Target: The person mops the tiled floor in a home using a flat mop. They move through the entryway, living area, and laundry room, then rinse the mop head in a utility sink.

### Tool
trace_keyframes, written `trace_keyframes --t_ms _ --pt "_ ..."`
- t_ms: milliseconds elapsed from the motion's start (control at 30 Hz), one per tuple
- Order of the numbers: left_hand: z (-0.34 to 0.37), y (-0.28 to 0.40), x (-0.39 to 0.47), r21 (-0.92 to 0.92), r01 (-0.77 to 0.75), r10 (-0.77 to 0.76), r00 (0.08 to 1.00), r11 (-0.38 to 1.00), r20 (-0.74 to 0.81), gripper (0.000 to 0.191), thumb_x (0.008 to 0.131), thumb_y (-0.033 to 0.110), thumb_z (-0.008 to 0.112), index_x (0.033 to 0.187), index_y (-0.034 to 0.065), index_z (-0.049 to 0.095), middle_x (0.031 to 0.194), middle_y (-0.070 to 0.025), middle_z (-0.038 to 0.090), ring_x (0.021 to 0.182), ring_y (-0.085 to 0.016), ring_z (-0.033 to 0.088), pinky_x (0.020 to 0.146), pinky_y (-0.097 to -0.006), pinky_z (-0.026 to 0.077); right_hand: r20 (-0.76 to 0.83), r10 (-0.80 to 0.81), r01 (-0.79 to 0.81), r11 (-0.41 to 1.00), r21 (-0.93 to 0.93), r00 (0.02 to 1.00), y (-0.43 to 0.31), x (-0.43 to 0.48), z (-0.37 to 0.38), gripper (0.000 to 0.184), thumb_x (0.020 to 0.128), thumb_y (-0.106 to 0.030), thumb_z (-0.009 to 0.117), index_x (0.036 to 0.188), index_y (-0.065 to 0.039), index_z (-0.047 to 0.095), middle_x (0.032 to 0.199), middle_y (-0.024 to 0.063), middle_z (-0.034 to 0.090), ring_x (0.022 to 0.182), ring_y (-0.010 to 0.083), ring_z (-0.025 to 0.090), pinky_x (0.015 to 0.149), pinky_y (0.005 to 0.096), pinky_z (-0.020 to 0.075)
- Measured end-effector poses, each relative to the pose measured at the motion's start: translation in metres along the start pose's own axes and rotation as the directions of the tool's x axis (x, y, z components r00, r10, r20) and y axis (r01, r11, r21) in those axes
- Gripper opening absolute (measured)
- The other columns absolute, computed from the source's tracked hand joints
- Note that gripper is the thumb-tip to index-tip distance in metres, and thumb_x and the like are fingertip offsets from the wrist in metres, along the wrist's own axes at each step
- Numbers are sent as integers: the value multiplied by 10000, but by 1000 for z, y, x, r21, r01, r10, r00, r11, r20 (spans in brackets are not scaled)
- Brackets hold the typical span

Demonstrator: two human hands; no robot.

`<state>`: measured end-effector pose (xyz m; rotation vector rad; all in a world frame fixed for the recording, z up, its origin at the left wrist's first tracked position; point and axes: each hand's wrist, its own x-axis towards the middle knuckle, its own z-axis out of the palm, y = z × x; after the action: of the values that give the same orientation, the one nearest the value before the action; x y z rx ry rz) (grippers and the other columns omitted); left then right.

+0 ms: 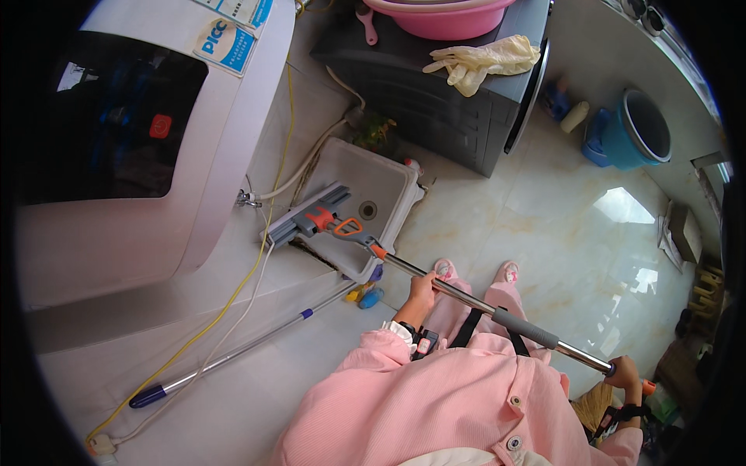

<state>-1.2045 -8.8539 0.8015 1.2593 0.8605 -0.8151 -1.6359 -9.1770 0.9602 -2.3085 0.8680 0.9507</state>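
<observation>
Both my hands are closed around the metal pole of a sponge mop [411, 268], which slants across my body. My left hand [421, 292] grips the bare pole at its middle, above my legs. Farther back along the pole, beyond the grey foam sleeve [524, 329], my right hand [625, 373] holds the end near an orange cap. The grey-and-orange mop head [309, 216] lies over the left side of a white utility sink [390, 169]. Its sponge side is mostly hidden. A round drain [368, 210] shows in the basin.
A yellow cord [233, 297] and a white cable pass near the mop head. A second pole [250, 343] slants beside the sink. Pale rubber gloves [486, 61] and a pink basin [446, 20] rest on a grey machine [425, 99]. A blue bucket [635, 131] stands right.
</observation>
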Motion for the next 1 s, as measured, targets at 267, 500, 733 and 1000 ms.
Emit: trace_keyframes --t_ms 267,500,733,1000 --pt "-25 0 7 -17 6 -6 999 1000 34 83 772 30 542 716 14 483 742 -101 533 738 -252 569 709 -396 472 66 -19 19 1000 -6 998 10 18 -4 225 453 -204 659 637 -77 639 589 137 576 557 318 552 569 368 470" --pt "-29 2 0 -77 -18 24 996 997 84 77 754 -11 540 724 -13 469 716 -98 514 708 -251 579 680 -373 507 93 -54 54 999 4 994 14 29 -4 191 462 -201 638 610 -81 619 585 128 569 578 326 546 574 374 465" --pt "-3 -6 -2 -19 5 -5 1000 1000 -8 72 769 11 543 764 -3 472 773 -97 504 764 -259 561 739 -391 476 118 -16 15 1000 12 993 7 28 -2 192 473 -200 640 624 -82 626 599 120 582 579 315 556 580 371 468" --pt "-28 -2 4 -47 13 -14 1000 999 -11 82 733 -27 548 725 -30 466 730 -104 507 693 -255 571 704 -370 518 137 -4 1 1000 18 991 2 26 -3 191 480 -193 640 635 -81 631 608 121 588 580 316 557 580 367 468"
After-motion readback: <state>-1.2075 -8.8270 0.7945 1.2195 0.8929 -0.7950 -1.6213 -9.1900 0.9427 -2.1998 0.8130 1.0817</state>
